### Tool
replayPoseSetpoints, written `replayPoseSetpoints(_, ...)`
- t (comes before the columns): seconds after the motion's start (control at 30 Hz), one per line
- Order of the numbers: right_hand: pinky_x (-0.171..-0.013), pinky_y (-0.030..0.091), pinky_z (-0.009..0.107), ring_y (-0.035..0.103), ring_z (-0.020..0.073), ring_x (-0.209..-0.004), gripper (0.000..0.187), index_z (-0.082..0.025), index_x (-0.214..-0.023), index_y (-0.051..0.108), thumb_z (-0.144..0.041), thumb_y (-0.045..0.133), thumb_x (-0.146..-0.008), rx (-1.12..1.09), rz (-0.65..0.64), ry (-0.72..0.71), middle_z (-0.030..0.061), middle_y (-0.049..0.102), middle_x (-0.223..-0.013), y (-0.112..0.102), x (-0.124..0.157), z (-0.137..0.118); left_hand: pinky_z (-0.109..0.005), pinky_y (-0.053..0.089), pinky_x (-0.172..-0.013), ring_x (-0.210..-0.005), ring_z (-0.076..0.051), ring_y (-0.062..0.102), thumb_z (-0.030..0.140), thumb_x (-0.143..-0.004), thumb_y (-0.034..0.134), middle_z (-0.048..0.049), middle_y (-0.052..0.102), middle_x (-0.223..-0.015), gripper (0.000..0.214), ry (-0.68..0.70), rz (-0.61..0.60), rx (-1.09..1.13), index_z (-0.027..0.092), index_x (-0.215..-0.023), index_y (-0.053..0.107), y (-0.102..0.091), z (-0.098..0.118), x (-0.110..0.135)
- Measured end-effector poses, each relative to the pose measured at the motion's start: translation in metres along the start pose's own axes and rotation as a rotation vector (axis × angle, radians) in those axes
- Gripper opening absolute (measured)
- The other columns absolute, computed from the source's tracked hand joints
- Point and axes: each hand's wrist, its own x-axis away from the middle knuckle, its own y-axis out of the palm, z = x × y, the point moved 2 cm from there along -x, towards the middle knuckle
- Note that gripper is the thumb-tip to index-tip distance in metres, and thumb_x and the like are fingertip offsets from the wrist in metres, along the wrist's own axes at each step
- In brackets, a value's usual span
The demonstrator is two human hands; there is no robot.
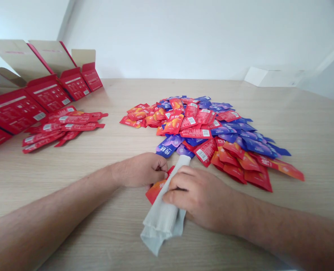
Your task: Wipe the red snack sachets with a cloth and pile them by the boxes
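Observation:
My right hand (196, 192) is closed around a folded white cloth (162, 212), whose loose end spreads toward me on the table. Just left of the cloth, my left hand (142, 169) pinches the upper edge of a red and orange sachet (154, 191). That sachet lies partly under the cloth, so its right side is hidden. Beyond both hands spreads a heap of red sachets (195, 131) and blue-purple sachets (257, 145), overlapping one another. One blue sachet (168, 146) lies close to my left hand's knuckles.
At the left, several red cardboard boxes (46, 96) stand in a row with flaps raised. A smaller pile of red sachets (62, 128) lies in front of them. A white box (271, 77) sits against the wall at the back right. All rests on a wooden table (113, 226).

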Motion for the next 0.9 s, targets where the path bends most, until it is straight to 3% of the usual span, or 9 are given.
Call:
replayPoseSetpoints(0.17,-0.091,0.049,0.041,0.057,0.0252,-0.101,0.021,-0.018,-0.112,0.072,-0.013,0.066,-0.093,0.003,0.048,0.130,0.0078,0.067,-0.105,-0.0014,0.0003,0.0034,-0.020,0.045,-0.052,-0.061,-0.013,0.062,0.035,-0.090,0.052,0.0049,0.062,-0.067,0.018,0.001,-0.021,0.031,0.021,-0.086,0.063,0.0010,0.0002,-0.0002)
replayPoseSetpoints(0.33,-0.090,0.050,0.040,0.057,0.0250,-0.102,0.018,-0.019,-0.112,0.073,-0.019,0.060,-0.099,0.001,0.014,-0.001,0.0086,0.067,-0.104,-0.0002,-0.0002,0.0003,-0.020,0.044,-0.051,-0.060,-0.013,0.061,0.035,-0.088,0.054,0.0058,0.059,-0.065,0.016,0.013,-0.001,0.009,0.022,-0.084,0.062,-0.0006,-0.0003,-0.0003)
replayPoseSetpoints(0.5,-0.090,0.049,0.040,0.057,0.0252,-0.101,0.022,-0.018,-0.112,0.073,-0.013,0.068,-0.091,0.003,0.053,0.120,0.0079,0.067,-0.105,-0.0002,-0.0002,0.0067,-0.020,0.046,-0.051,-0.060,-0.013,0.063,0.032,-0.089,0.051,0.0055,0.062,-0.066,0.015,-0.002,-0.020,0.024,0.022,-0.085,0.062,0.0001,-0.0007,0.0003)
replayPoseSetpoints(0.67,-0.090,0.049,0.040,0.057,0.0251,-0.101,0.019,-0.020,-0.113,0.073,-0.019,0.062,-0.098,-0.003,0.020,-0.017,0.0076,0.068,-0.103,0.0015,-0.0008,0.0018,-0.020,0.043,-0.049,-0.060,-0.013,0.061,0.034,-0.088,0.055,0.0058,0.059,-0.065,0.015,0.013,-0.005,0.003,0.021,-0.083,0.061,-0.0014,0.0005,-0.0004)
replayPoseSetpoints(0.83,-0.088,0.049,0.040,0.057,0.0251,-0.100,0.022,-0.018,-0.112,0.073,-0.013,0.067,-0.092,0.003,0.061,0.100,0.0081,0.067,-0.105,0.0015,-0.0003,0.0048,-0.020,0.046,-0.051,-0.060,-0.013,0.062,0.033,-0.089,0.053,0.0059,0.061,-0.066,0.014,-0.008,-0.019,0.040,0.022,-0.085,0.061,0.0004,-0.0002,-0.0003)
replayPoseSetpoints(0.9,-0.088,0.048,0.040,0.057,0.0252,-0.100,0.019,-0.019,-0.111,0.073,-0.016,0.066,-0.094,0.002,0.054,0.069,0.0079,0.067,-0.104,0.0016,-0.0007,0.0029,-0.020,0.044,-0.051,-0.061,-0.013,0.062,0.034,-0.088,0.054,0.0056,0.060,-0.066,0.015,0.003,-0.013,0.024,0.022,-0.083,0.061,-0.0004,0.0002,-0.0002)
